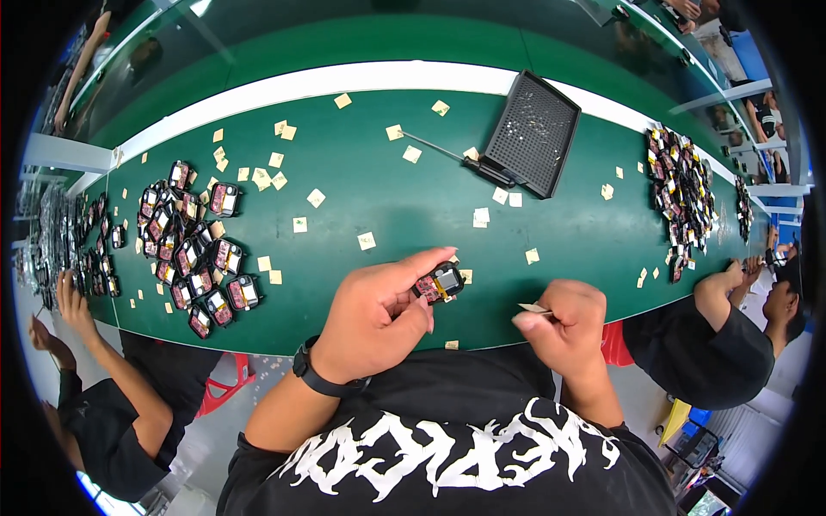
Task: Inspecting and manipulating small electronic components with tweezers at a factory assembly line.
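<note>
The left hand (379, 314) pinches a small black module with a red circuit board (440, 283) between thumb and fingers, just above the near edge of the green counter (387, 189). The right hand (564, 327) is closed in a fist on a small beige paper square (532, 307), just to the right of the module. Both forearms come up from the lower edge, wrists bent inward.

Heap of small cased parts (194, 249) on bench (379, 189) at left, mesh tray (533, 133) far centre-right with screwdriver (456, 157) just left of it, second heap (681, 193) far right, paper squares (316, 198) scattered between, one part (440, 283) in left hand (379, 318) at near edge.
</note>
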Action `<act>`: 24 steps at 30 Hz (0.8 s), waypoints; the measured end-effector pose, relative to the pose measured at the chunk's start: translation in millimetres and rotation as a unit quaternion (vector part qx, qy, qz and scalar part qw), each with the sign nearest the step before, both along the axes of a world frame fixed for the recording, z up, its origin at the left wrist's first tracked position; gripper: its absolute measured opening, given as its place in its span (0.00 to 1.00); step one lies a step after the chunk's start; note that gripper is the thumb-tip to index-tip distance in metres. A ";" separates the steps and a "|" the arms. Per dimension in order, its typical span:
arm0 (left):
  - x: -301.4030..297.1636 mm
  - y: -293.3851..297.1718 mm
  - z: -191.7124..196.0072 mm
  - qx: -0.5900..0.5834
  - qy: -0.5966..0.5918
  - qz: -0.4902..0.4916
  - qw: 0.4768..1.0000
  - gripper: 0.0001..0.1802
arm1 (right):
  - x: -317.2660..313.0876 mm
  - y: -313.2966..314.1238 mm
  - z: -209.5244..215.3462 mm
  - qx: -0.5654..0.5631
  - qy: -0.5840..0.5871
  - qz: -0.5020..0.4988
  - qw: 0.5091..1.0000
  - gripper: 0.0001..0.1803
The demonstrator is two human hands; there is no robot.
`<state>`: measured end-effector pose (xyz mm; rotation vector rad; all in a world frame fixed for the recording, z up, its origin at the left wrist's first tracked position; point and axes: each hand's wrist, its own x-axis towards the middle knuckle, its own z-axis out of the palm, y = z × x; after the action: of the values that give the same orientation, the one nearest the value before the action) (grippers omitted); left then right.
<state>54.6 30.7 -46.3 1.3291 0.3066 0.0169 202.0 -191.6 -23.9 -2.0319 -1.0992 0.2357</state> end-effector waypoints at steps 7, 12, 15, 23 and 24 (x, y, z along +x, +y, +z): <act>0.2 -1.8 -6.6 0.079 -0.034 0.010 0.996 0.33 | -7.2 13.9 -3.0 0.000 -0.085 0.010 0.996 0.22; 1.7 -0.3 -4.7 0.099 -0.021 0.013 0.995 0.33 | 4.5 13.6 8.3 -0.026 -0.118 0.093 0.988 0.23; 2.6 1.0 -3.5 0.107 -0.021 0.005 0.994 0.34 | 6.0 14.4 10.8 -0.040 -0.093 0.108 0.989 0.22; 6.0 -2.0 -7.8 -0.104 -0.063 0.059 0.991 0.46 | -17.6 34.5 16.9 -0.074 0.283 0.082 0.953 0.11; 5.8 -2.0 -8.2 -0.103 -0.062 0.059 0.991 0.46 | -18.9 36.4 18.6 -0.096 0.402 0.078 0.907 0.11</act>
<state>60.4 28.6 -54.5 1.0991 0.2728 0.1622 183.1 -155.2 -5.3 -1.7173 -0.7100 1.1869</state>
